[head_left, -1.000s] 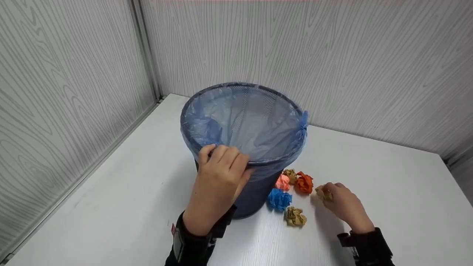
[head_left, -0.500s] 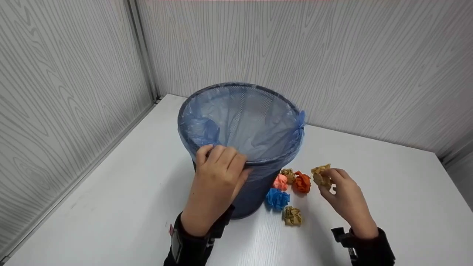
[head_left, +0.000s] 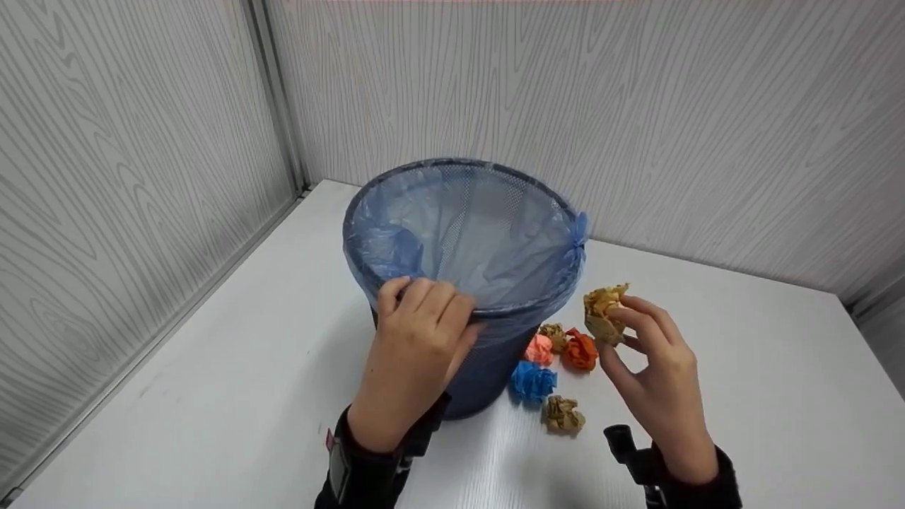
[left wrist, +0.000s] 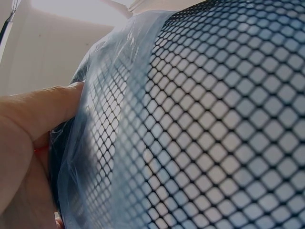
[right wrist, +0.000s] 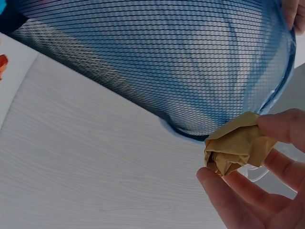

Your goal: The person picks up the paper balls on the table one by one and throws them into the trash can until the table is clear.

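A dark mesh wastebasket (head_left: 488,371), lined with a blue plastic bag (head_left: 488,261), stands on the white table. My left hand (head_left: 417,346) grips its near rim, fingers over the edge and thumb outside; in the left wrist view the thumb (left wrist: 57,102) lies against the folded-over bag. To the right of the basket, my right hand (head_left: 661,367) pinches a tan crumpled paper ball (head_left: 603,314) between thumb and fingers, raised above the table. The right wrist view shows this paper ball (right wrist: 238,145) overlapping the basket's rim.
Beside the basket's right foot lie several crumpled paper balls: a blue one (head_left: 533,382), a pink one (head_left: 539,349), an orange-red one (head_left: 581,350) and two tan ones, the nearer tan ball (head_left: 563,414) in front. Wood-grain panels (head_left: 565,106) enclose the table behind and at left.
My right hand has lifted the tan paper ball off the table, up and slightly left toward the basket. The left hand keeps its grip on the rim.
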A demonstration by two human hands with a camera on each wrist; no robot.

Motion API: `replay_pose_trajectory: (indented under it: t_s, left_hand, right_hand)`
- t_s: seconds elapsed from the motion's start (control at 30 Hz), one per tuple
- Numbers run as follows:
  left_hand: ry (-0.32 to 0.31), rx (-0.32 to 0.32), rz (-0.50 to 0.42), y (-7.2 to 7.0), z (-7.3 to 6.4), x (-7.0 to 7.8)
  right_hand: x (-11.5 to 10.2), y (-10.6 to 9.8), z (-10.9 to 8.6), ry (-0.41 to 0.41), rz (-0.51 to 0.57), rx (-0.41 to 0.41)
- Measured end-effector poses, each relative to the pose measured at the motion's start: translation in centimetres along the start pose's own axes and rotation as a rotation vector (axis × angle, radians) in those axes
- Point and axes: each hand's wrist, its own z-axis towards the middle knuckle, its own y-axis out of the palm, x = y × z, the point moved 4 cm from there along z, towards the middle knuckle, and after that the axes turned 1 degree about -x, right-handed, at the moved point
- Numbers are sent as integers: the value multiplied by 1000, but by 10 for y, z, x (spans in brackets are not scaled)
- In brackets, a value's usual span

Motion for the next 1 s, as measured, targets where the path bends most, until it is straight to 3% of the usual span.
replay_pose_trajectory:
  t_s: [0.2,0.43,0.63,0.8,1.0]
  left_hand:
    - [-6,20,1,-1,0,-1]
    - [-4,-12,16,-1,1,1]
    - [3,-20,12,-1,1,2]
    - [-1,-12,6,-1,0,1]
    - [-6,-25,5,-1,0,1]
  right_hand:
    - [-17,-6,4,-7,57,58]
    - [-28,-16,5,-65,138,168]
    - [-38,-15,19,-108,212,246]
    - [-48,-3,42,-162,253,203]
    - [-55,15,56,-170,194,89]
